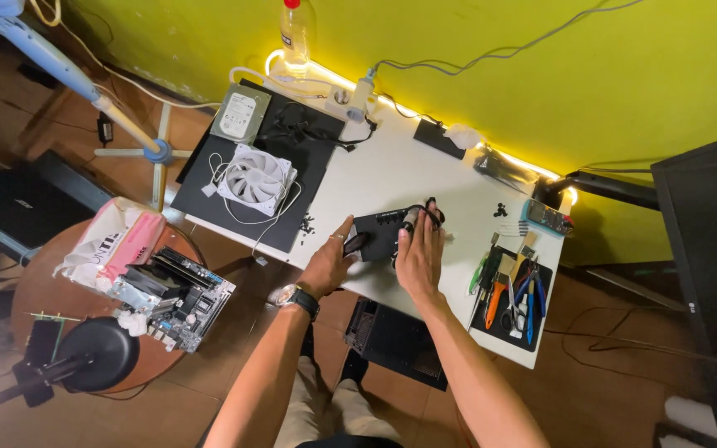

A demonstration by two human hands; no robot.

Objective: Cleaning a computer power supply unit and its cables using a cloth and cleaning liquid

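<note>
While both hands rest on it, the black component point(385, 232) lies mid-surface point(392, 170). Left hand point(329, 261) fingers spread at its left edge; right hand point(419, 257) fingers flat on top. Likely rigid, fragile; hold by edges.

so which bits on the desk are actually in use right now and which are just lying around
In hand:
- black flat component, touched by left hand and right hand

Lying about:
- white fan
- hard drive
- pliers and cutters on a black mat
- motherboard on the round stool
- bottle

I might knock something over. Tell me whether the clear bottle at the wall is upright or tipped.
Upright: the clear bottle stands on its base at the back edge of the white table, red cap on top.
</note>
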